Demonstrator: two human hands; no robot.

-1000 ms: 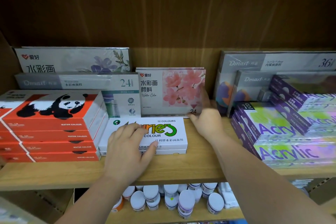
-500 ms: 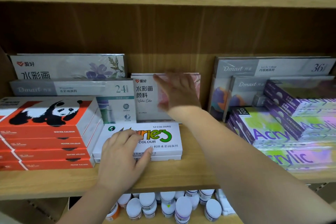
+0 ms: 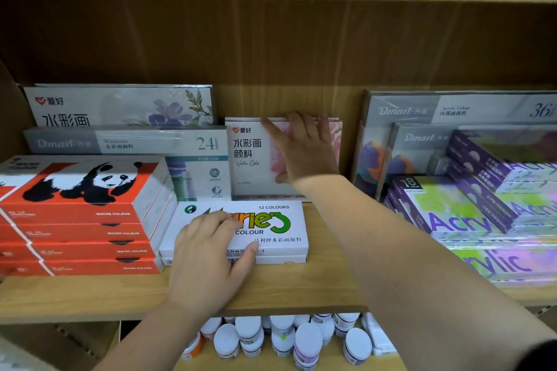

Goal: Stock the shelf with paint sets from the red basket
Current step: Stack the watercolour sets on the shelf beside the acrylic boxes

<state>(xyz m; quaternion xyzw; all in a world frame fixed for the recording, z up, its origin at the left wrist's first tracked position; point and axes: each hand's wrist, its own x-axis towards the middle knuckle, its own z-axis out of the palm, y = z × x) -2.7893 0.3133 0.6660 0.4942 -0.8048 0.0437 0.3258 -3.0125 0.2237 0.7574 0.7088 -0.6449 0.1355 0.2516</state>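
Observation:
On the wooden shelf [image 3: 325,286] lies a white "12 colours" paint set box [image 3: 271,229] on top of a second like box. My left hand [image 3: 208,253] rests flat on its left part, thumb against the front edge. Behind it stands a white-and-pink flowered watercolour set [image 3: 250,156], upright against the back. My right hand [image 3: 304,150] lies spread over its pink front, fingers up at its top edge. The red basket is not in view.
Red panda watercolour boxes [image 3: 81,214] are stacked at the left, grey Dmast sets [image 3: 120,141] behind them. Purple acrylic sets [image 3: 470,214] pile up at the right before tall grey boxes [image 3: 452,111]. Paint jars [image 3: 283,337] fill the shelf below.
My right hand rose from the lower right corner of the pink flowered set to lie over its front, fingers reaching the top edge. My left hand stayed on the white box.

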